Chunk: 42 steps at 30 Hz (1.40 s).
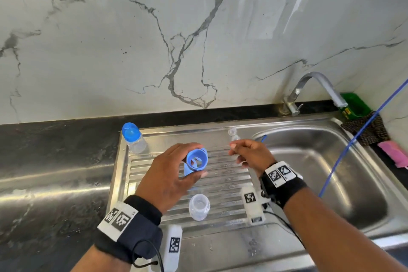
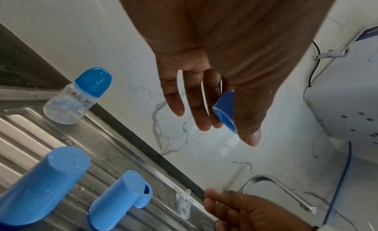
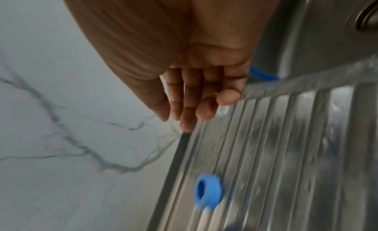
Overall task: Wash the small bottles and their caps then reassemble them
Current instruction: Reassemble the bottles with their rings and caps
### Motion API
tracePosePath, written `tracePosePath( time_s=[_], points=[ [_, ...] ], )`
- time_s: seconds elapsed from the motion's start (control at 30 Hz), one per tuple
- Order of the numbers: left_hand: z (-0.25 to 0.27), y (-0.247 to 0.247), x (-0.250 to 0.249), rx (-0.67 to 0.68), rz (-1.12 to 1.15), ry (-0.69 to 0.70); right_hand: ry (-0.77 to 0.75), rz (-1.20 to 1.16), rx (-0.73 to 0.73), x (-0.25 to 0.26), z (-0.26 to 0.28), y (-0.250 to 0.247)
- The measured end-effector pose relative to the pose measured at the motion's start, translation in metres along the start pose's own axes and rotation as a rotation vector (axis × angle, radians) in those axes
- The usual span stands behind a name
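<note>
My left hand pinches a blue screw ring between thumb and fingers above the ribbed drainboard; the ring also shows in the left wrist view. An open clear small bottle stands upright just below it. A second bottle with a blue cap stands at the drainboard's back left corner. A clear teat lies at the back edge. My right hand hovers beside the teat with relaxed fingers, holding nothing.
The sink basin lies to the right under a steel tap, with a blue hose running into it. A checked cloth and pink sponge sit at its far right. Two light-blue plastic pieces show close under my left wrist.
</note>
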<state>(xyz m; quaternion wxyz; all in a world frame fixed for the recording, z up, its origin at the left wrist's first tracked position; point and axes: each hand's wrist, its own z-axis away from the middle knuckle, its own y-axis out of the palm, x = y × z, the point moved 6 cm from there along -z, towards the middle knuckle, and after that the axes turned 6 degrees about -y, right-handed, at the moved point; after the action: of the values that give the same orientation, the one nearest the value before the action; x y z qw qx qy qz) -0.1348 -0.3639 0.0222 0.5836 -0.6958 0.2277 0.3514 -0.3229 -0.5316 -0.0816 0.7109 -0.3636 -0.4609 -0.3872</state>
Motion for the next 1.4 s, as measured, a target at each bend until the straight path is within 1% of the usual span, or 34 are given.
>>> tracePosePath(
  time_s=[0.07, 0.13, 0.27, 0.47, 0.57, 0.67, 0.77, 0.83, 0.93, 1.0, 1.1, 1.17, 1.23, 1.3, 1.33, 1.4],
  points=[
    [0.001, -0.001, 0.006, 0.005, -0.008, -0.036, 0.052, 0.133, -0.08, -0.015, -0.027, -0.019],
    [0.001, -0.001, 0.013, 0.005, 0.006, -0.078, 0.06, 0.249, -0.118, -0.022, -0.048, -0.03],
    [0.001, -0.002, 0.027, -0.013, 0.017, -0.15, 0.034, 0.463, -0.121, -0.032, -0.079, -0.031],
    [0.002, -0.007, 0.031, -0.016, -0.02, -0.177, -0.046, 0.524, -0.184, -0.041, -0.092, -0.028],
    [0.002, -0.008, 0.032, -0.02, -0.027, -0.183, -0.088, 0.452, -0.232, -0.042, -0.087, -0.03],
    [0.004, -0.011, 0.031, -0.027, -0.012, -0.172, -0.102, 0.416, -0.249, -0.029, -0.067, -0.031],
    [0.008, -0.013, 0.028, -0.045, 0.01, -0.163, -0.131, 0.178, -0.155, -0.004, -0.034, -0.022],
    [0.011, -0.015, 0.026, -0.061, 0.015, -0.159, -0.211, 0.073, -0.096, 0.017, -0.006, -0.012],
    [0.016, -0.016, 0.022, -0.076, 0.016, -0.165, -0.358, 0.031, -0.042, 0.05, 0.036, 0.004],
    [0.022, -0.019, 0.019, -0.089, 0.017, -0.167, -0.447, 0.025, 0.019, 0.073, 0.063, 0.019],
    [0.026, -0.02, 0.013, -0.097, 0.017, -0.153, -0.651, 0.127, 0.147, 0.1, 0.093, 0.044],
    [0.03, -0.021, 0.009, -0.102, 0.018, -0.15, -0.749, 0.23, 0.217, 0.109, 0.108, 0.059],
    [0.035, -0.022, 0.004, -0.101, 0.001, -0.149, -0.863, 0.389, 0.225, 0.118, 0.121, 0.07],
    [0.039, -0.023, -0.001, -0.091, -0.013, -0.146, -0.964, 0.537, 0.201, 0.126, 0.133, 0.078],
    [0.041, -0.024, -0.002, -0.091, -0.013, -0.146, -0.974, 0.594, 0.195, 0.129, 0.138, 0.082],
    [0.043, -0.024, -0.003, -0.094, -0.013, -0.153, -0.941, 0.713, 0.202, 0.128, 0.141, 0.09]
  ],
)
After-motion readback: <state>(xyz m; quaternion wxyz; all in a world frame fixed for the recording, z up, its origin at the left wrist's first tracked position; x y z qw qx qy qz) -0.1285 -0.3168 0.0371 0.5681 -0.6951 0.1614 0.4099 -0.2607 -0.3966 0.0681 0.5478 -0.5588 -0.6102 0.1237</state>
